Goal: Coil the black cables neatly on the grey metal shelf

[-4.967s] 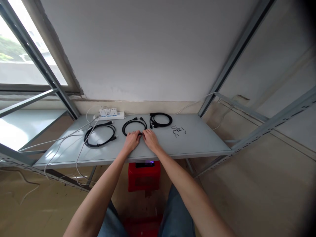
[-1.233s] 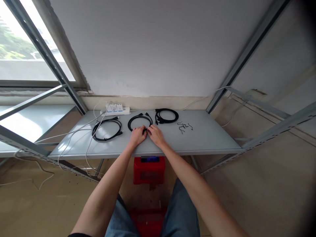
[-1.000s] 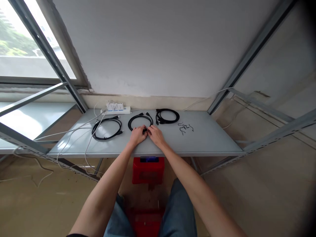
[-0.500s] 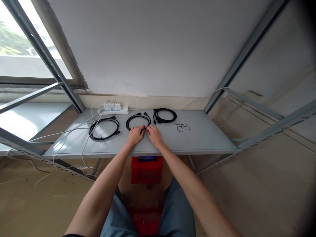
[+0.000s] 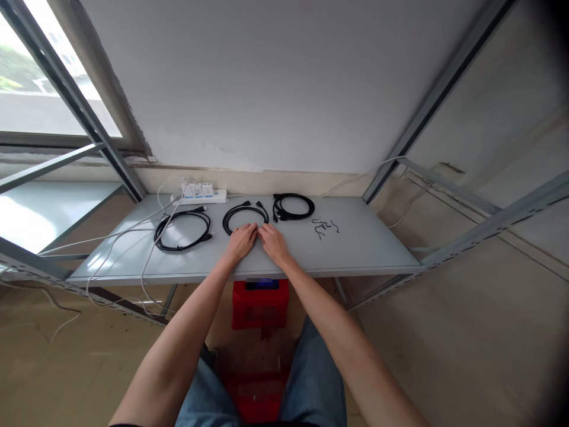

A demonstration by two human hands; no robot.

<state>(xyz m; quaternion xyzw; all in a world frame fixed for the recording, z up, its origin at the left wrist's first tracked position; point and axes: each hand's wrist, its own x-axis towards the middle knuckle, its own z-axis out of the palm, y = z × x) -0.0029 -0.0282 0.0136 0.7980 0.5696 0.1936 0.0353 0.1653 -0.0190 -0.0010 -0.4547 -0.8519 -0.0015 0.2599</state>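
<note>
Three coiled black cables lie in a row on a grey shelf [image 5: 364, 249]. My left hand [image 5: 240, 242] and my right hand [image 5: 272, 244] meet at the near edge of the middle cable coil [image 5: 243, 214], fingers curled and pinched together on it. The left coil [image 5: 181, 231] and the right coil [image 5: 292, 207] lie untouched on either side. What exactly sits between my fingertips is hidden by the hands.
Several small black ties [image 5: 324, 226] lie to the right of the coils. A white power strip [image 5: 198, 193] with white leads sits at the back left by the wall. A red stool [image 5: 259, 304] stands under the shelf. Metal frame struts [image 5: 427, 112] flank both sides.
The hands have stayed on the near edge of the middle coil, with only small finger movement. The view has shifted slightly with my head.
</note>
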